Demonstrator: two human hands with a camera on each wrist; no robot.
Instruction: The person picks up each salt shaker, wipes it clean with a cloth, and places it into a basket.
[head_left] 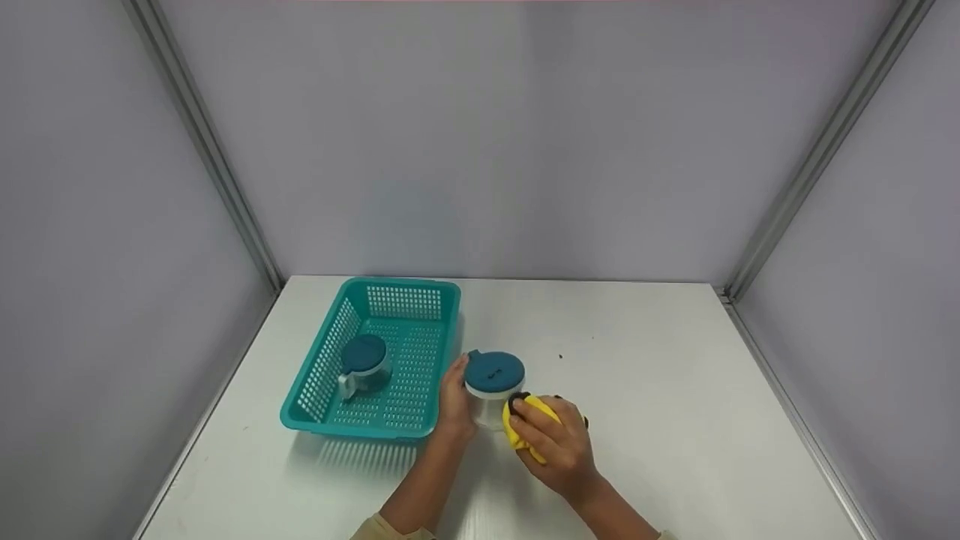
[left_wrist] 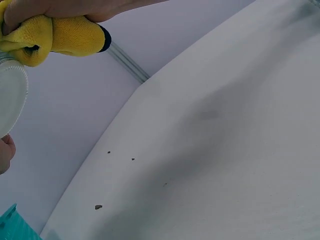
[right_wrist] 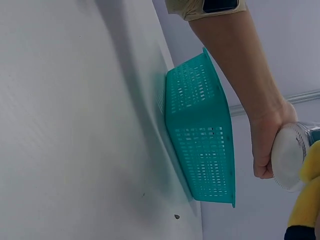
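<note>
My left hand [head_left: 454, 401] grips a clear glass jar with a blue lid [head_left: 494, 373] by its left side. The jar is raised off the table; its round base [right_wrist: 288, 157] shows in the right wrist view. In my right hand [head_left: 559, 446] is a bunched yellow cloth with dark edging [head_left: 536, 427], pressed against the jar's right side. The same cloth [left_wrist: 75, 37] appears at the top left of the left wrist view, beside the jar's base [left_wrist: 12, 95]. Part of the jar's wall is hidden behind the cloth and fingers.
A teal plastic basket [head_left: 370, 433] with perforated walls stands on the white table [head_left: 660, 360], left of my left hand. Inside it sits a second glass jar [head_left: 365, 360] with a blue lid and a handle. Small dark specks [left_wrist: 98, 207] dot the tabletop. Pale panels enclose the table.
</note>
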